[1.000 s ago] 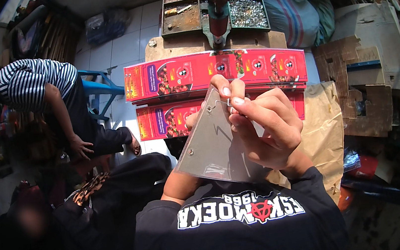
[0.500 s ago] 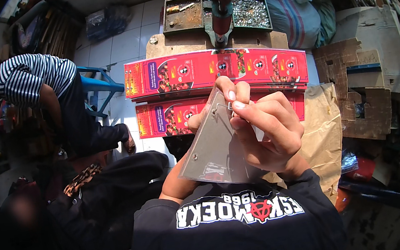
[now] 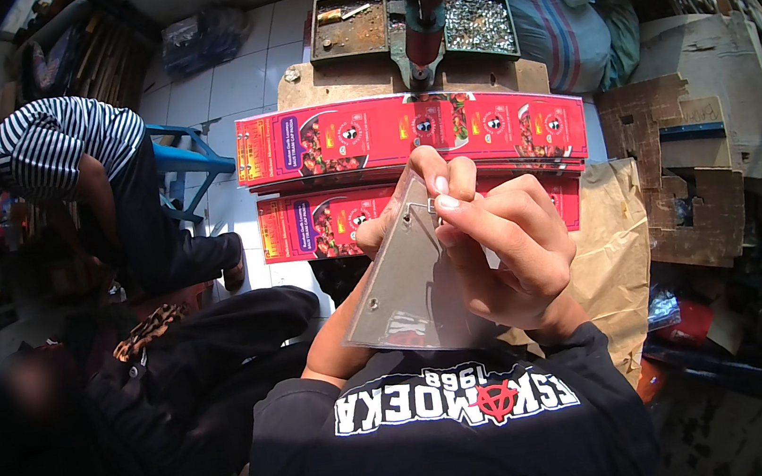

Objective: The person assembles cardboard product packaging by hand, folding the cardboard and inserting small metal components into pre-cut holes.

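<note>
**Striped-shirted co-worker's (image 3: 70, 143) hand no longer shows on the thigh; glossy grey panel's (image 3: 400, 278) lower corner has edged toward 5 o'clock**

Red food-printed sheets (image 3: 387, 132) lie stacked at 12 o'clock, and crumpled brown paper (image 3: 616, 257) spreads toward 3 o'clock. Beyond the sheets, farther at 12, stands a compartmented tray (image 3: 356, 51).

Held tilted above the wearer's lap, the grey panel is just below the red sheets in view. It looks light, thin and fairly stiff, with a slick face likely to slide or scuff; gripping the edges should suit it best.

The right hand (image 3: 524, 244) pinches a bent metal wire (image 3: 418, 202) near the panel's upper end. The left hand (image 3: 371, 233), largely hidden behind, grips the panel by its 10 o'clock edge. That wire seems springy and easily dropped, so a fingertip hold fits. Smallest is an eyelet (image 3: 373, 305) near the lower corner.
</note>
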